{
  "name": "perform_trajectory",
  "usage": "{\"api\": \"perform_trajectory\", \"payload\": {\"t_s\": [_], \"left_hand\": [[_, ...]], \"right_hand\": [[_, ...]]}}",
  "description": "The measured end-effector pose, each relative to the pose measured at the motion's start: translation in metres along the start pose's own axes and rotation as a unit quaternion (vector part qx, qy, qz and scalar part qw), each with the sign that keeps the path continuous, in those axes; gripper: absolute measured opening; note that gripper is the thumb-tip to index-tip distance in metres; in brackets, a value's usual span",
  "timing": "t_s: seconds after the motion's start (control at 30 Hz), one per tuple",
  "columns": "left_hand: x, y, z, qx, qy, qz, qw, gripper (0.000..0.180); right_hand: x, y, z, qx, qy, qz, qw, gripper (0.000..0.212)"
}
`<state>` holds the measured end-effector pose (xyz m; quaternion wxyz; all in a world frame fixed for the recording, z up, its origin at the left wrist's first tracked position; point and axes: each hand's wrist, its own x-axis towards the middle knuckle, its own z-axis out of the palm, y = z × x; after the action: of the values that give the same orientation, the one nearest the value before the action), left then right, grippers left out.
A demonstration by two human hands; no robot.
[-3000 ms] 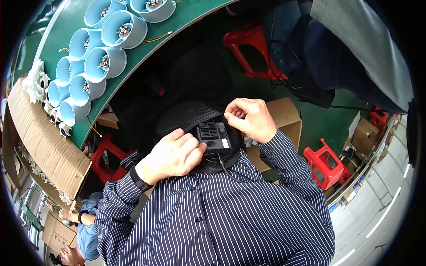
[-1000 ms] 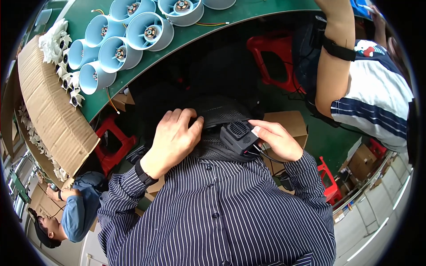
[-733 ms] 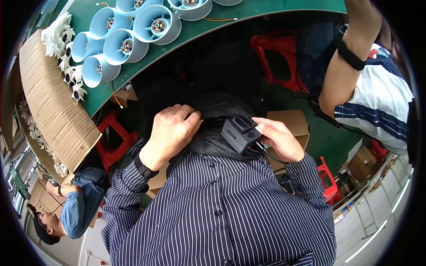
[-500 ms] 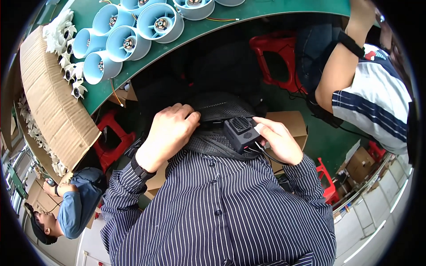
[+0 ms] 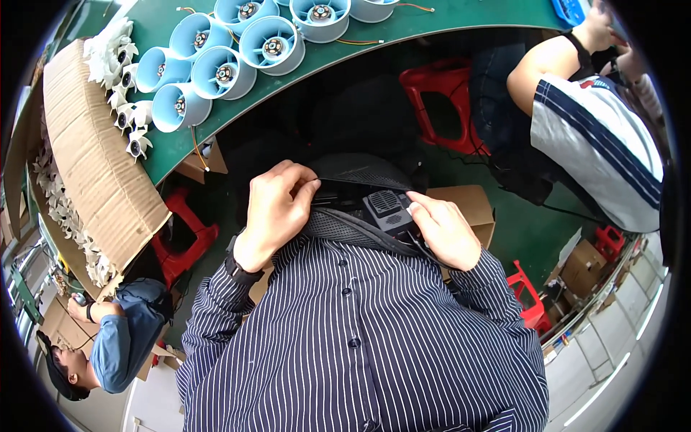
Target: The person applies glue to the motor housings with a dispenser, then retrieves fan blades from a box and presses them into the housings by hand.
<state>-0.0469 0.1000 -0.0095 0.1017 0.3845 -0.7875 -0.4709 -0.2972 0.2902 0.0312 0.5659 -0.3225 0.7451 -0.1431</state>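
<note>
At my waist lies a black mesh pouch (image 5: 338, 227) with its mouth parted. My left hand (image 5: 277, 212) pinches the far edge of that mouth at its left end. In the pouch's right part sits a black box-shaped device (image 5: 389, 207) with a vented grille on top, partly covered by the near mesh edge. My right hand (image 5: 448, 229) grips the device's right side, thumb and fingers closed on it. A cable runs from the device beneath this hand; its far end is hidden.
Light-blue round fan housings (image 5: 272, 47) with motors and wires stand on the green table (image 5: 403, 20) ahead. White impellers (image 5: 137, 144) lie beside a cardboard box (image 5: 101, 151) at left. Red stools (image 5: 439, 108) stand nearby. One co-worker (image 5: 597, 137) sits right, another (image 5: 119, 345) left.
The device has sunk deeper into the pouch, its front now behind the near mesh edge. The pouch mouth gapes wider beside my left hand. The right co-worker's arm has shifted.
</note>
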Motion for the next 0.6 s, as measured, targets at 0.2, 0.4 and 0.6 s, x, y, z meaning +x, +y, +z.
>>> {"api": "perform_trajectory", "payload": {"t_s": [0.2,0.4,0.6], "left_hand": [[-0.002,-0.002,0.003,-0.013,0.009,0.005,1.000,0.006],[-0.002,-0.007,0.006,-0.017,0.008,0.006,1.000,0.007],[-0.003,-0.005,0.006,-0.023,0.015,0.018,0.999,0.006]], "right_hand": [[-0.003,-0.008,0.000,0.025,-0.039,0.041,0.998,0.059],[0.001,-0.008,0.002,-0.037,-0.023,0.020,0.999,0.085],[0.008,-0.045,0.006,-0.187,-0.092,0.078,0.975,0.112]]}}
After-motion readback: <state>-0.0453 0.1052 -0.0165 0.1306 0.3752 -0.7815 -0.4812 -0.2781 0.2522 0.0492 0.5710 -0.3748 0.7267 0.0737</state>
